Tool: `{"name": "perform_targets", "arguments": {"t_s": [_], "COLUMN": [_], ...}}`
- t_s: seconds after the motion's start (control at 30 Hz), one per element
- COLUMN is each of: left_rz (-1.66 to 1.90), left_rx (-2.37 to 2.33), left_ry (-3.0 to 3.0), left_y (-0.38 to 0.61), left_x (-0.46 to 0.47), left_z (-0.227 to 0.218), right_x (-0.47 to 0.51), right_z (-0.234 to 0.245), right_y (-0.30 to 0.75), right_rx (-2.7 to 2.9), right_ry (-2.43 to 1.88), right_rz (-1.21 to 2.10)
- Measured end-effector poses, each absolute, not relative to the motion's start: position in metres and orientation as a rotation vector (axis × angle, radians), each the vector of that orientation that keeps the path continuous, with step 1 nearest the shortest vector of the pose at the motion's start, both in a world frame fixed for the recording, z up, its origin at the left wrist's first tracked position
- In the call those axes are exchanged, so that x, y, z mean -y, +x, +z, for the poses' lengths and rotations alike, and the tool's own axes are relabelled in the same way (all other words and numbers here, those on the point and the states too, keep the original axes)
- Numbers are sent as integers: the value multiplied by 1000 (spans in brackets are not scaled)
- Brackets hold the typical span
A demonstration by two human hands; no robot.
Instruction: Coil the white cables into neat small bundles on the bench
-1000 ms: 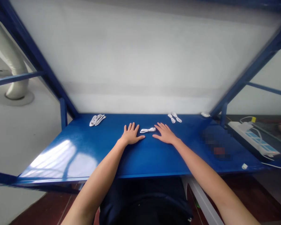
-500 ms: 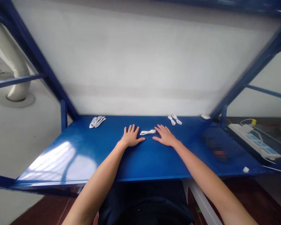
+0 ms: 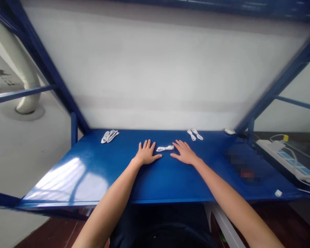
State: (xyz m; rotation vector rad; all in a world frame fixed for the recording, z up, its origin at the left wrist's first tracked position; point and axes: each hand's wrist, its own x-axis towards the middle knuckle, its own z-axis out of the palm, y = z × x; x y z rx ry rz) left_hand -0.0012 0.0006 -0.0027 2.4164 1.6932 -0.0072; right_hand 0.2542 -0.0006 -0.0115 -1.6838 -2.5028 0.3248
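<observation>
My left hand [image 3: 146, 154] lies flat on the blue tabletop [image 3: 167, 182], fingers spread and holding nothing. Opposite it, my right hand [image 3: 184, 152] also rests palm down with its fingers apart. Between the two hands is a white cable [image 3: 165, 148], folded into a bundle and bound with a dark tie at its middle. The right fingertips are close to one end of this bundle; whether they touch it I cannot tell.
Coiled white cables [image 3: 110, 136] lie at the back left, and two smaller white cable bundles [image 3: 195, 134] at the back right. A white rounded object [image 3: 229, 131] sits by the right rear corner. A small white cube [image 3: 278, 193] and a power strip [image 3: 286, 160] are at the right.
The whole view has shifted slightly, so everything appears a little lower and further right. Both hands and the cables keep their places on the tabletop.
</observation>
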Motion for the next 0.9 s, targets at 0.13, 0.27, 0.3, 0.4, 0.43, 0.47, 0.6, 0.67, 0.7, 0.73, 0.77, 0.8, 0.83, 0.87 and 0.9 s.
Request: {"name": "perform_targets", "arguments": {"t_s": [0.13, 0.27, 0.3, 0.4, 0.43, 0.47, 0.6, 0.67, 0.7, 0.73, 0.77, 0.8, 0.83, 0.87, 0.9], "left_rz": [1, 1, 1, -3, -4, -5, 1, 7, 7, 5, 3, 0, -2, -4, -4], "left_rx": [-1691, -1690, -1690, -1689, -1688, -1688, -1693, -1693, -1695, -1695, -1696, -1696, -1695, -1696, -1697], "left_ry": [2417, 2422, 2422, 2416, 2414, 2411, 2414, 2418, 2419, 2418, 2417, 2416, 2416, 2417, 2417], "left_y": [-1, -1, -1, -1, -1, -1, -1, -1, -1, 0, 0, 0, 0, 0, 0], "left_x": [-1, -1, -1, -1, -1, -1, -1, -1, -2, -2, -2, -2, -2, -1, -1], "left_z": [-3, -4, -4, -3, -3, -2, -3, -4, -4, -4, -4, -4, -4, -4, -4], "right_x": [0, -1, -2, -2, -2, -1, 5, 7, 8, 7, 6, 5, 3, 2, 1], "right_z": [-13, -15, -16, -17, -17, -17, -14, -13, -13, -12, -13, -13, -14, -14, -15], "right_y": [255, 255, 255, 256, 257, 257, 254, 250, 247, 245, 243, 241, 240, 239, 239], "right_rx": [2495, 2486, 2485, 2479, 2474, 2462, 2327, 2300, 2313, 2335, 2361, 2384, 2398, 2407, 2409], "right_ry": [-1675, -1670, -1667, -1648, -1640, -1629, -1450, -1275, -1193, -1127, -1078, -1048, -1034, -1036, -1053], "right_rz": [320, 315, 314, 312, 314, 312, 259, 225, 205, 182, 158, 137, 120, 110, 104]}}
